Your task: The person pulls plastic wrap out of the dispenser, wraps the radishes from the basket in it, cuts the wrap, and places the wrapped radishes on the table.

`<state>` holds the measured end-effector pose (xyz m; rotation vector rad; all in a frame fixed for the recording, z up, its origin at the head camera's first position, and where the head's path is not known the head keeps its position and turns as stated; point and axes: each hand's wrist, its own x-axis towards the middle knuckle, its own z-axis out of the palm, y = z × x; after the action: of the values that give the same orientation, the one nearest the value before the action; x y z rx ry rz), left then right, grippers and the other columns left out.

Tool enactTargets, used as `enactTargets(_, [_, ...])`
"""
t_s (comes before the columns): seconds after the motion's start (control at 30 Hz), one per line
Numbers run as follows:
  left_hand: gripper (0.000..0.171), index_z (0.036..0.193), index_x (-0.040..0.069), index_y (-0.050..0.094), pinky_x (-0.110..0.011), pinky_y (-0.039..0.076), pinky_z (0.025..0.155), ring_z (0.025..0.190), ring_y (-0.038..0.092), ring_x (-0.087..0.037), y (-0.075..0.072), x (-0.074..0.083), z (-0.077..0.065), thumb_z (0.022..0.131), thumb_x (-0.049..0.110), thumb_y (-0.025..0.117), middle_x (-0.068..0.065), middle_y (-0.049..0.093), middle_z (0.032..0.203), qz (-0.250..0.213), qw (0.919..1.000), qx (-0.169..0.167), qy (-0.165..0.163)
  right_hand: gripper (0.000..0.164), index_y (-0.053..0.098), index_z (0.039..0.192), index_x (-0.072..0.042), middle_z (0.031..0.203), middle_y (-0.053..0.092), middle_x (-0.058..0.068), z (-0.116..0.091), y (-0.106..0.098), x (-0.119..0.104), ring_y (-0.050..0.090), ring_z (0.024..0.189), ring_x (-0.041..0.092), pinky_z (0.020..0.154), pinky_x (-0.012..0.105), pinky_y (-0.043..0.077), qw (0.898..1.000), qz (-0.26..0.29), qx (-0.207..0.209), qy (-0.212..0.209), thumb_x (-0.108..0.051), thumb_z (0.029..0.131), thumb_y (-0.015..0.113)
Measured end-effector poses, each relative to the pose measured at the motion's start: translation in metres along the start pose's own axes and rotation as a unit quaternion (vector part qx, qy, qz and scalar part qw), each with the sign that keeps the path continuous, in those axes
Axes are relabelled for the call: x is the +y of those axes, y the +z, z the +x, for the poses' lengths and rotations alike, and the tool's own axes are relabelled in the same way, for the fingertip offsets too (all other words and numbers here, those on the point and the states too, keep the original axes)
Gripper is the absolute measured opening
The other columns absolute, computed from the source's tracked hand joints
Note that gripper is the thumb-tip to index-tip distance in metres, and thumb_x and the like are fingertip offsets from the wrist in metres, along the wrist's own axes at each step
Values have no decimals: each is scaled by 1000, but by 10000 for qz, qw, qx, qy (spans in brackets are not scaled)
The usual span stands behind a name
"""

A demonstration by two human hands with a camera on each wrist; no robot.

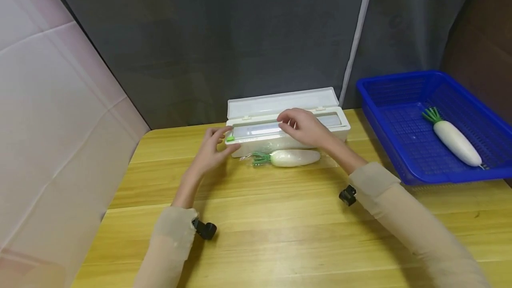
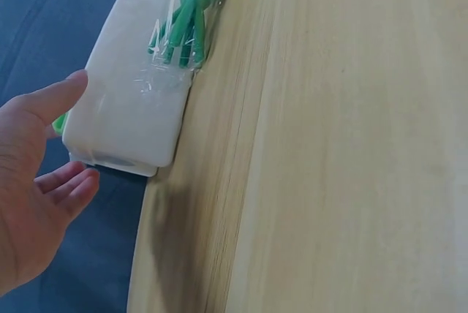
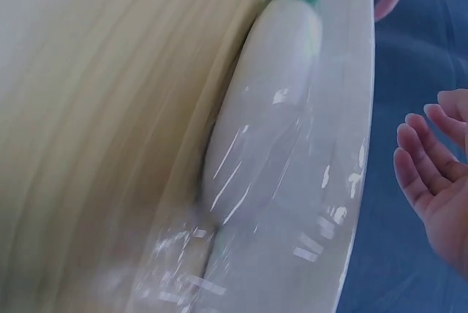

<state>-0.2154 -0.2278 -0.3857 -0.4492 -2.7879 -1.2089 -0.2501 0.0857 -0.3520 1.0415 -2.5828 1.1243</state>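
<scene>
A long white cling film dispenser [image 1: 260, 143] stands at the back of the table, its clear-topped lid [image 1: 284, 103] tipped back. Along its front lies a white radish [image 1: 296, 158] with green stalks, covered in clear film [image 3: 241, 152] that also spreads over the dispenser's front. My left hand [image 1: 212, 148] is at the dispenser's left end by a green slider [image 1: 230, 138], with thumb and fingers spread around the corner. Over the middle of the dispenser hovers my right hand [image 1: 304, 128], fingers loosely bent; the right wrist view shows nothing between them.
A blue plastic basket [image 1: 400, 154] stands on the right side of the table, with another white radish [image 1: 457, 142] inside. Behind the wooden table [image 1: 260, 226] hangs a dark grey curtain [image 1: 200, 48]. A pale sheet [image 1: 60, 123] borders the left.
</scene>
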Motion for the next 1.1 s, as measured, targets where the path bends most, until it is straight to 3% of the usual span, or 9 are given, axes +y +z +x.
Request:
enactTargets(0.63, [61,147,14,54,-52,41,107,120,49,-39,4,-4,11,92,29,76,-23,38,137,196,9994,-195,201,23,68,116,1,96,67,7,37,42,-33,61,84,18,75,29,51,9976,17,-621,-298,-14,100,62])
enactTargets(0.93, [61,149,13,52,-53,42,105,119,49,-39,3,-11,12,94,27,75,-21,38,138,24,9989,-300,362,24,70,120,-3,100,67,5,53,63,-48,60,86,16,77,25,49,9953,-166,-915,-254,-16,101,62])
enactTargets(1.1, [59,147,6,51,-52,42,107,126,44,-38,4,-14,11,94,18,74,-23,39,141,-195,9985,-294,418,24,69,121,-7,101,65,3,59,76,-57,59,87,15,76,24,48,9938,-468,-997,-118,-19,101,63])
